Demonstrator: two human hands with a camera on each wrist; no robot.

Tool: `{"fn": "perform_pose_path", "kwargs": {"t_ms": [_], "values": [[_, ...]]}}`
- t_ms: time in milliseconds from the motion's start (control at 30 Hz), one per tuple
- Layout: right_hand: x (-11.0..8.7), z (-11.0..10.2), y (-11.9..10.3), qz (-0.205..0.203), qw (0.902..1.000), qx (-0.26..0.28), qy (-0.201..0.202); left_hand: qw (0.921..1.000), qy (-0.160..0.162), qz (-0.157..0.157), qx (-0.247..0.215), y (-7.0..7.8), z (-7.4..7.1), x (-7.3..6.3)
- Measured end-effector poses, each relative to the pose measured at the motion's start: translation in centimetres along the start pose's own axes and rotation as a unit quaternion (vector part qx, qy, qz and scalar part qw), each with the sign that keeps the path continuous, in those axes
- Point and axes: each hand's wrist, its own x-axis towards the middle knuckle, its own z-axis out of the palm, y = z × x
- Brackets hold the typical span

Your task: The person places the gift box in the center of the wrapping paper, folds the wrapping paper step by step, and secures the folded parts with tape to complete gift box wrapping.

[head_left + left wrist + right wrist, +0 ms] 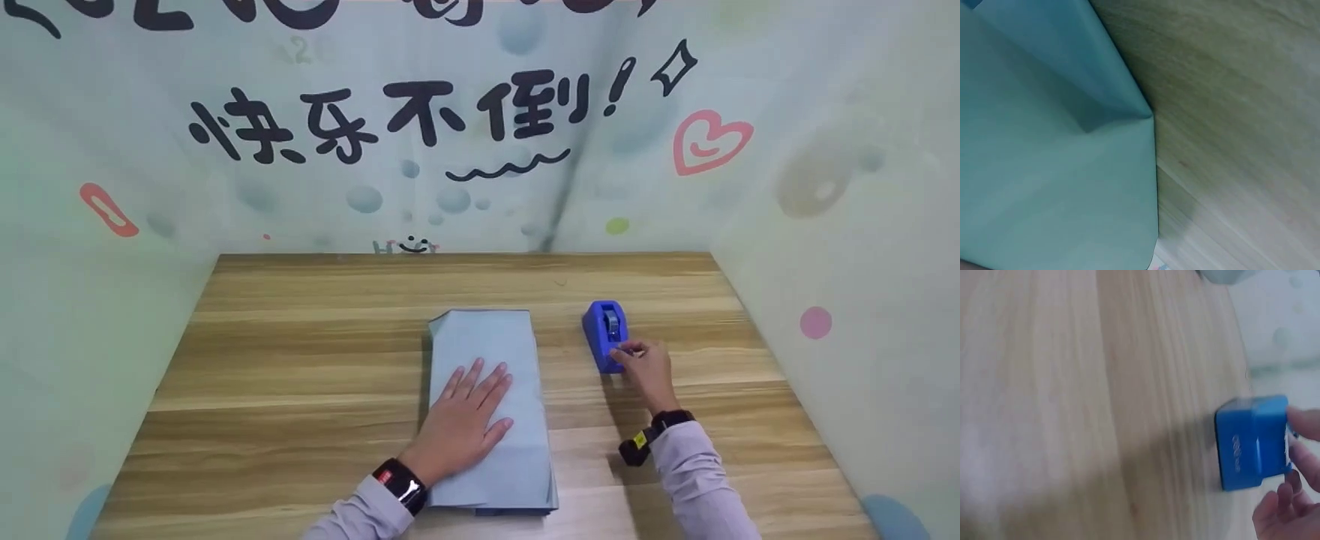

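A box-like parcel in light blue-grey paper [495, 337] lies lengthwise on the table, its far left corner folded in. My left hand [459, 431] rests flat on top of it, fingers spread. The left wrist view shows a creased, tucked edge of the paper [1072, 185] but no fingers. Right of the parcel stands a blue tape dispenser [598, 334] holding a roll of tape [610, 322]. My right hand [651, 375] is at its near end, thumb and forefinger pinching at the cutter edge. The clear tape end between them is hard to make out.
The wood-grain table [300, 360] carries both things. A printed cloth backdrop [465, 217] rises along its far edge and both sides. Bands with small devices, such as the wrist camera [636, 448], sit on both wrists.
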Motion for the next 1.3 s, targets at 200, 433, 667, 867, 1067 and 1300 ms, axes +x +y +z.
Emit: {"fn": "perform_pose_path", "kwargs": {"t_ms": [200, 433, 667, 867, 1067, 1300], "values": [[0.1, 0.5, -1.6, -0.012, 0.9991, -0.03, 0.028, 1.0, -0.003, -0.002, -0.002, 0.0, 0.0, 0.0], [0.4, -0.9, -3.0, 0.058, 0.9973, 0.044, 0.015, 0.9999, -0.007, -0.002, -0.007, 0.0, 0.1, 0.0], [0.3, -2.0, -2.9, 0.133, 0.9832, 0.113, -0.055, 1.0, -0.001, -0.004, -0.003, 0.1, 0.3, 0.0], [-0.1, -1.7, -2.6, 0.151, 0.9724, 0.167, -0.062, 0.9999, 0.015, 0.004, -0.008, 0.0, 0.2, -0.1], [-0.5, -1.6, -2.0, 0.162, 0.96, 0.224, -0.04, 0.9999, 0.012, 0.004, -0.008, 0.0, 0.2, -0.1], [-1.2, -1.3, -1.0, 0.184, 0.9377, 0.293, -0.032, 0.9998, 0.018, 0.004, 0.0, -0.1, 0.3, -0.2]]}}
